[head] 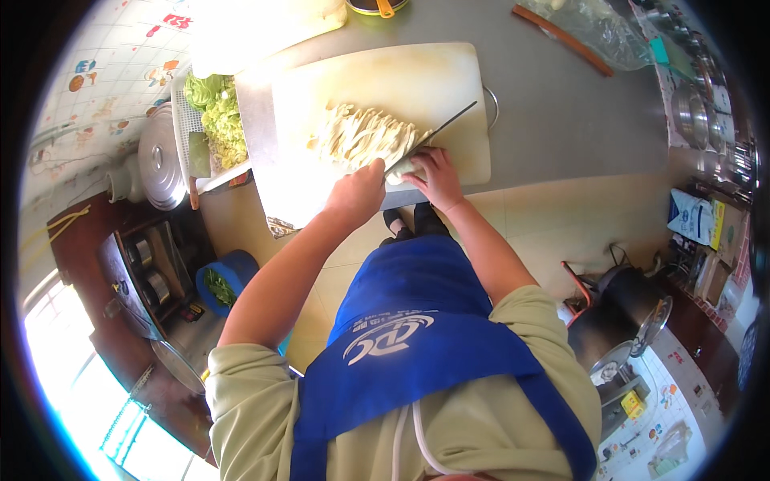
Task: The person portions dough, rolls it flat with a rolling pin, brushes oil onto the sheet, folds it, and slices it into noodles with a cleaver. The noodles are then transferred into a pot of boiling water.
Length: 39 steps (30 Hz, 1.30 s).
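My left hand [356, 195] grips a kitchen knife [442, 127] whose dark blade slants away to the upper right. Fingers of my right hand [438, 178] curl over a pale piece of food [398, 173], holding it against the board beside the blade. A heap of pale cut strips [364, 135] lies just left of the knife; I cannot tell which food it is. Beneath all this is a white plastic cutting board [415, 69], washed out by glare on its left. The knife's handle is hidden in my left hand.
Left of the board, a white basket [178, 114] holds leafy vegetables [222, 123]. A metal lid [161, 157] leans by the tiled wall. On the grey countertop [571, 120], a brown stick [562, 39] lies beside a clear plastic bag [601, 30]. A blue bucket [240, 267] with greens stands lower left.
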Each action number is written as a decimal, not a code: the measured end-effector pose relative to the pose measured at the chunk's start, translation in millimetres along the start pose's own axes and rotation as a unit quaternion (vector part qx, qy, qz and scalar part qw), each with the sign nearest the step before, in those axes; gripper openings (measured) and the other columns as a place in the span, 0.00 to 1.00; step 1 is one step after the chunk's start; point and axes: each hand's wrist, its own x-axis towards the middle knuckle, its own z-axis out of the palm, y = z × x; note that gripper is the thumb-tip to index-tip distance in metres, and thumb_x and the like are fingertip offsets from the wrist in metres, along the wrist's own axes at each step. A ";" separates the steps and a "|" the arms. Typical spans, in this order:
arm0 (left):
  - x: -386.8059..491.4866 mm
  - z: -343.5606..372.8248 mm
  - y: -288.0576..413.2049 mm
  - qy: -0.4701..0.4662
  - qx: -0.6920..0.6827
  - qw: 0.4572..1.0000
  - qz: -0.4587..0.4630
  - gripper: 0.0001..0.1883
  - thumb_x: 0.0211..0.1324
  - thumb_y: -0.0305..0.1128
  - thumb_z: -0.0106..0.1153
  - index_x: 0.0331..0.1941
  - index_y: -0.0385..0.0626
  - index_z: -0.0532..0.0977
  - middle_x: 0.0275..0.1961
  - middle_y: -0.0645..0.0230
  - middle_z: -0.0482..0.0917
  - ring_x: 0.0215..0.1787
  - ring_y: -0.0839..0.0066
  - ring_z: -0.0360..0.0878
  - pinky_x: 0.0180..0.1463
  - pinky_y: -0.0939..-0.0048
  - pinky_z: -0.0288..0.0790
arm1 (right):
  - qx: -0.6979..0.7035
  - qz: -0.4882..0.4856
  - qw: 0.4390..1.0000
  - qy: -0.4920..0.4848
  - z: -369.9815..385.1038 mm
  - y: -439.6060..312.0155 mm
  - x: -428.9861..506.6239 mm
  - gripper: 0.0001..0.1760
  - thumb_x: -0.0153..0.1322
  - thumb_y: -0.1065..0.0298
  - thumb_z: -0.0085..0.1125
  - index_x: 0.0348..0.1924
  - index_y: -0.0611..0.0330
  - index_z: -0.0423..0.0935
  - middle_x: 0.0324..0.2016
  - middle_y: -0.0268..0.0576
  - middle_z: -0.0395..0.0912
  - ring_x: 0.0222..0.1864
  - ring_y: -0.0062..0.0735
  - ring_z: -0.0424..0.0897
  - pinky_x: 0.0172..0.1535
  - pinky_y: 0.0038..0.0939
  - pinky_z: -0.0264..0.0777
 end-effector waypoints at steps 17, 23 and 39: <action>-1.0 -6.7 7.4 -0.016 -0.003 1.000 0.010 0.09 0.60 0.32 0.47 0.38 0.40 0.63 0.30 0.49 0.78 0.33 0.45 0.77 0.39 0.48 0.71 | -0.023 0.003 0.999 0.030 -2.3 -4.3 -5.6 0.19 0.58 0.63 0.71 0.38 0.56 0.74 0.39 0.44 0.72 0.44 0.48 0.71 0.47 0.42 0.70; -29.5 -11.9 9.8 -0.036 0.005 0.999 0.006 0.09 0.60 0.32 0.48 0.37 0.41 0.63 0.32 0.49 0.78 0.33 0.46 0.77 0.39 0.48 0.72 | 0.012 0.006 0.999 0.032 -0.9 -4.5 -11.7 0.14 0.60 0.69 0.68 0.37 0.56 0.74 0.39 0.43 0.72 0.44 0.46 0.72 0.47 0.41 0.70; -11.3 -11.5 8.0 -0.042 -0.020 0.999 0.009 0.09 0.61 0.33 0.48 0.37 0.41 0.63 0.31 0.48 0.78 0.33 0.44 0.77 0.39 0.47 0.71 | 0.038 0.031 0.998 0.049 -8.5 -7.1 -16.4 0.10 0.62 0.72 0.65 0.36 0.55 0.77 0.41 0.38 0.73 0.45 0.44 0.73 0.48 0.38 0.71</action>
